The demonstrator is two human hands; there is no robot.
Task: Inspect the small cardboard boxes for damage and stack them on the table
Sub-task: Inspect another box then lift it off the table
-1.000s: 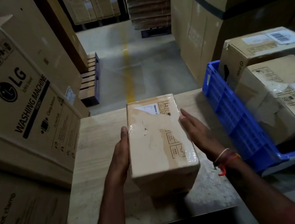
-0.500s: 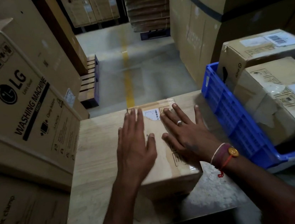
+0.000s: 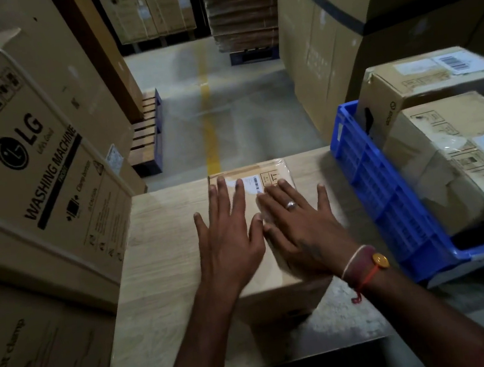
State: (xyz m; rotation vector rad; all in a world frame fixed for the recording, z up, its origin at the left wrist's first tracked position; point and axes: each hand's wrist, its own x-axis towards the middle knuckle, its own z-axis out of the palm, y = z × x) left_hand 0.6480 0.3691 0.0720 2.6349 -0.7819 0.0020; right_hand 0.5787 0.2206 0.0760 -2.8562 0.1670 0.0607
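Both hands lie flat, palms down, fingers straight and spread, on the top face of a small cardboard box (image 3: 272, 240). The left hand (image 3: 229, 239) covers the left half of that face, its little finger reaching past the box's left edge over the table (image 3: 164, 254). The right hand (image 3: 304, 230), a ring on one finger and a thread band at the wrist, covers the right half, its thumb tip meeting the left thumb near the middle. Neither hand grips anything.

The box sits directly under the fingers, resting on the table, its long axis running away from the person, the way the fingers point. Its far end, with a white label (image 3: 247, 184), shows just beyond the fingertips; its near end lies below the wrists.

Further boxes lie to the right of the right hand, in a blue crate (image 3: 388, 195) beside the table, so the right hand is the nearer for fetching the next one. A large washing machine carton (image 3: 34, 166) stands left of the left hand.
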